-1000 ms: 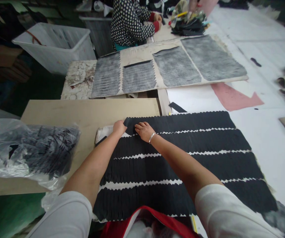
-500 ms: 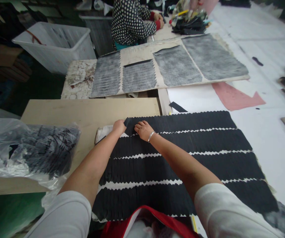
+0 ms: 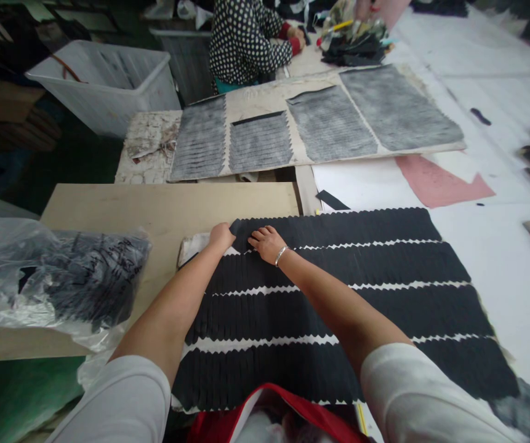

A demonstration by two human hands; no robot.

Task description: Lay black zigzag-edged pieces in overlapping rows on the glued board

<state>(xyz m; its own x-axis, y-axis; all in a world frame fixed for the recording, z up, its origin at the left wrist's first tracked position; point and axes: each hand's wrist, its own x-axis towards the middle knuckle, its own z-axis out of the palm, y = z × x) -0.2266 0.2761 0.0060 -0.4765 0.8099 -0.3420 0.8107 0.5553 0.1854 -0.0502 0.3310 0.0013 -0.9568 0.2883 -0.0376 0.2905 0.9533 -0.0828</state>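
Observation:
Several rows of overlapping black strips (image 3: pixel 292 314) with scalloped ends cover a pale board in front of me. At the left end of the farthest row, my left hand (image 3: pixel 221 237) is closed on the end of a black strip (image 3: pixel 237 228). My right hand (image 3: pixel 267 242), with a silver bangle at the wrist, lies on the same row just right of it, fingers spread and pressing on the strips. The fingertips of my left hand are partly hidden.
A plastic bag of dark pieces (image 3: pixel 98 277) lies on the plywood sheet (image 3: pixel 176 200) at left. Beyond stands a board with grey panels (image 3: pixel 338 123). A pink piece (image 3: pixel 440 181) rests at right. A person in a dotted top (image 3: pixel 246 43) works behind, near a grey bin (image 3: pixel 108 86).
Both hands stay at the far row's left end. My right hand has shifted very slightly left; the rest of the scene has only drifted a little with the camera.

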